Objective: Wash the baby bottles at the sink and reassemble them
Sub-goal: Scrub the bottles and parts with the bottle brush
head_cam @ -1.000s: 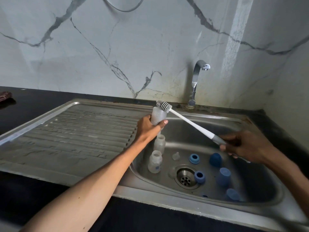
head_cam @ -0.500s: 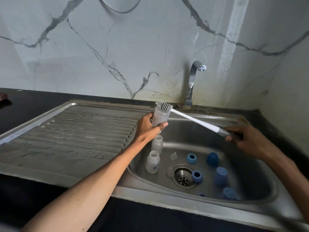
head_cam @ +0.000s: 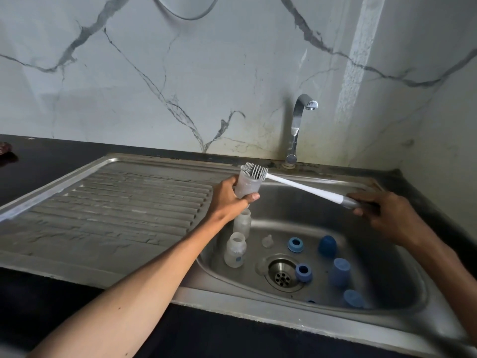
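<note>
My left hand [head_cam: 229, 202] grips a clear baby bottle [head_cam: 247, 186] upright above the left rim of the sink basin [head_cam: 402, 259]. My right hand [head_cam: 384, 215] holds the grey grip of a long white bottle brush [head_cam: 304, 187], whose bristled head lies across the bottle's open mouth. Two more clear bottles [head_cam: 235, 250] stand in the basin below my left hand. A clear teat [head_cam: 267, 241], two blue screw rings [head_cam: 295, 244] and three blue caps [head_cam: 340, 272] sit around the drain [head_cam: 281, 275].
A ribbed steel drainboard [head_cam: 116, 202] stretches left of the basin. The chrome tap [head_cam: 296, 125] stands behind the sink with no water running. Black countertop [head_cam: 46, 161] surrounds the sink, and a marble-look wall rises behind. A dark object [head_cam: 5, 149] lies at the far left edge.
The brush head has dropped from beside the bottle's rim to lie over its mouth. My right hand has moved up and back with the handle. The bottle stays in place.
</note>
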`<state>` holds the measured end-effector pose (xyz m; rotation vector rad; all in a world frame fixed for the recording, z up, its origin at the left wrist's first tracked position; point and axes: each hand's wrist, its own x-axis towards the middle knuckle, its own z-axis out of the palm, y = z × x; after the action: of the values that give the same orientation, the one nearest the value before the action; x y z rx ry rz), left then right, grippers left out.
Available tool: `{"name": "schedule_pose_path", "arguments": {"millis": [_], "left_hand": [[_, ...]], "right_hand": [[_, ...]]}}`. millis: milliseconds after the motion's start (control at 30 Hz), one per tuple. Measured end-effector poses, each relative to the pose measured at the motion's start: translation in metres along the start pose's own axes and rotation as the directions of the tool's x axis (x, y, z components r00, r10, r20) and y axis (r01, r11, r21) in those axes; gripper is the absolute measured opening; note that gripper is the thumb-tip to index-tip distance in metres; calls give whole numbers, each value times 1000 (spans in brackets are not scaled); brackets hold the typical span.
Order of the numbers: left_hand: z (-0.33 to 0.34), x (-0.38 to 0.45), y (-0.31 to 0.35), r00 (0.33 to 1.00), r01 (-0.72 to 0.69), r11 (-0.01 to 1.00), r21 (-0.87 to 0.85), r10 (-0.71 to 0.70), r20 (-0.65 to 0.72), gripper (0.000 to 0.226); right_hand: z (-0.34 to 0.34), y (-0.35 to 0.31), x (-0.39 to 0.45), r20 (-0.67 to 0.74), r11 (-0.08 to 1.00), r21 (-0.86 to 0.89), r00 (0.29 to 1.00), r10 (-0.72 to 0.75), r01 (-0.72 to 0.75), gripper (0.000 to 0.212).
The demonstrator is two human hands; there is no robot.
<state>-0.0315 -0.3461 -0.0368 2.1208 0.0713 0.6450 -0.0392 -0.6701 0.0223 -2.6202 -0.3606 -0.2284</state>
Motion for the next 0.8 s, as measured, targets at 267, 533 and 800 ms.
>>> {"name": "schedule_pose_path", "arguments": {"millis": [267, 533, 800], "left_hand": [[4, 0, 3, 999, -45, 999, -6, 45, 26, 53], [-4, 6, 0, 995, 57, 986, -159, -69, -72, 37], [1, 2, 3, 984, 179, 926, -333, -171, 54, 43]], "right_hand": [[-1, 2, 1, -66, 999, 16, 997, 41, -40, 41], [-2, -1, 0, -58, 999, 3, 997, 53, -53, 43], [5, -16, -5, -68, 1000, 16, 998, 9, -8, 41]]}}
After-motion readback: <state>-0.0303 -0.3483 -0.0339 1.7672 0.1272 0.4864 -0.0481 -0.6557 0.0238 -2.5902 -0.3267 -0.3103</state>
